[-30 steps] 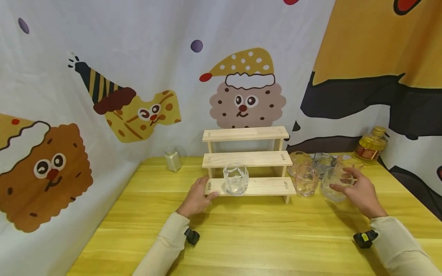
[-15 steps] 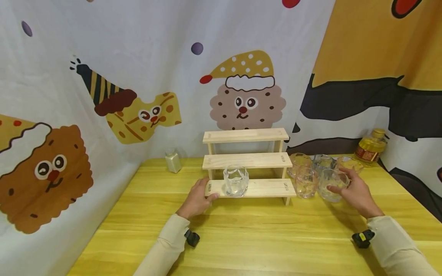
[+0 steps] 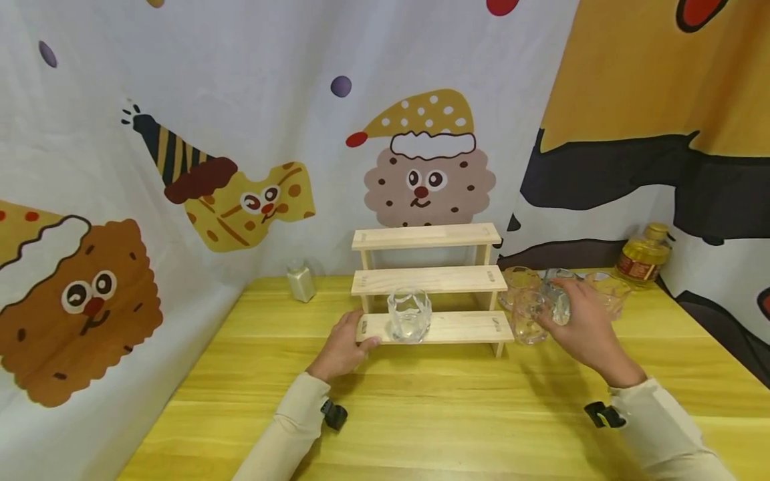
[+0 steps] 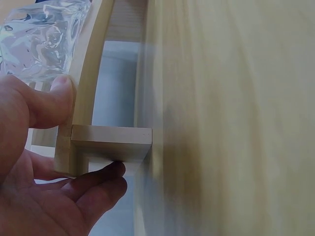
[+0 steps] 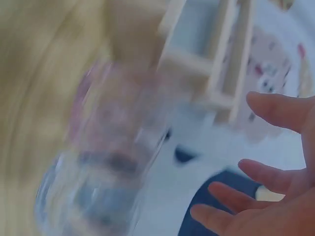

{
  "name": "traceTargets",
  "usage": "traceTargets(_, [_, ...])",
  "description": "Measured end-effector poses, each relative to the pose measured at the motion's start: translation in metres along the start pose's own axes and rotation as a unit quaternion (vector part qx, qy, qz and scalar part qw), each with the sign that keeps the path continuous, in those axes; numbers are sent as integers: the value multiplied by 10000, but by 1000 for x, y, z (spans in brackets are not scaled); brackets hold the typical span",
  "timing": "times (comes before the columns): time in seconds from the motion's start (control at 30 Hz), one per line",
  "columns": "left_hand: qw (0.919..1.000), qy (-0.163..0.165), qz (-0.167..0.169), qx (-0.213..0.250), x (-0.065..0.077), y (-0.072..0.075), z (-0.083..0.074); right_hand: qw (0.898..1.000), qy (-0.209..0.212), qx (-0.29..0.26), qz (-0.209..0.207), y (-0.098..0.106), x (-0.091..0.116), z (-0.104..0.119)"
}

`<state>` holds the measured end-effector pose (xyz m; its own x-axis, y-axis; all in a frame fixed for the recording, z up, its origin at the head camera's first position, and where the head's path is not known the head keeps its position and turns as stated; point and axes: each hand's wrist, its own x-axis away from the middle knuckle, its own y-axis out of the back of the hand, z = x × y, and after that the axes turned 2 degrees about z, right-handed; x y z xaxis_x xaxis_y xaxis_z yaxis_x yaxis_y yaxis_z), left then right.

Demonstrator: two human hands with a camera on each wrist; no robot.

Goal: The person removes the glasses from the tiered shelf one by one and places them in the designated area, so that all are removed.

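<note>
My left hand (image 3: 341, 344) grips the left end of a three-step wooden display stand (image 3: 448, 327), with its thumb on the lowest step's edge and fingers (image 4: 101, 189) by the leg. A clear drinking glass (image 3: 409, 317) stands on that step near the hand. My right hand (image 3: 583, 331) hovers over a group of glasses at the stand's right; in its wrist view the fingers (image 5: 216, 194) are spread and hold nothing. A pinkish glass (image 3: 529, 321) is nearest the stand. Beside it a clear glass (image 3: 561, 307) is partly hidden by the hand.
More glasses, one orange-tinted (image 3: 520, 279) and one pinkish (image 3: 610, 294), stand behind and beside the right hand. A bottle of yellow oil (image 3: 644, 254) stands at the back right. A small jar of white contents (image 3: 301, 282) stands at the back left. A printed curtain (image 3: 301, 100) hangs behind.
My right hand moved the clear glass slightly left, towards the pinkish one, then let go and shifted left and up above the glasses. The left hand has kept its hold on the stand.
</note>
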<state>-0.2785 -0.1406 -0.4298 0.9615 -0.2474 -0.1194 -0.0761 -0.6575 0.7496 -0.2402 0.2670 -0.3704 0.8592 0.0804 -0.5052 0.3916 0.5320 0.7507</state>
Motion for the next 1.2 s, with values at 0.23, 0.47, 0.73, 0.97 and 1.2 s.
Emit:
traceTargets(0.23, [10000,-20,-27,17,-1,0,-1,9948,400,-885,301,-36,0,56])
traceTargets(0.47, [10000,44,47,13,-1,1,-1,9686,207,-2152,1226,-73,-10,97])
traceTargets(0.73, [9999,-65,-36,-71,-2,-2,1,9592,-137,-2389,1506,-110,-19,129])
traceTargets(0.97, [10000,-64,-38,-43,-2,-1,0,9593,-524,-2539,1122,-128,-26,140])
traceTargets(1.2, [9998,-128,-108,-62,-3,0,-2,9559,-661,-2694,964,-135,-29,144])
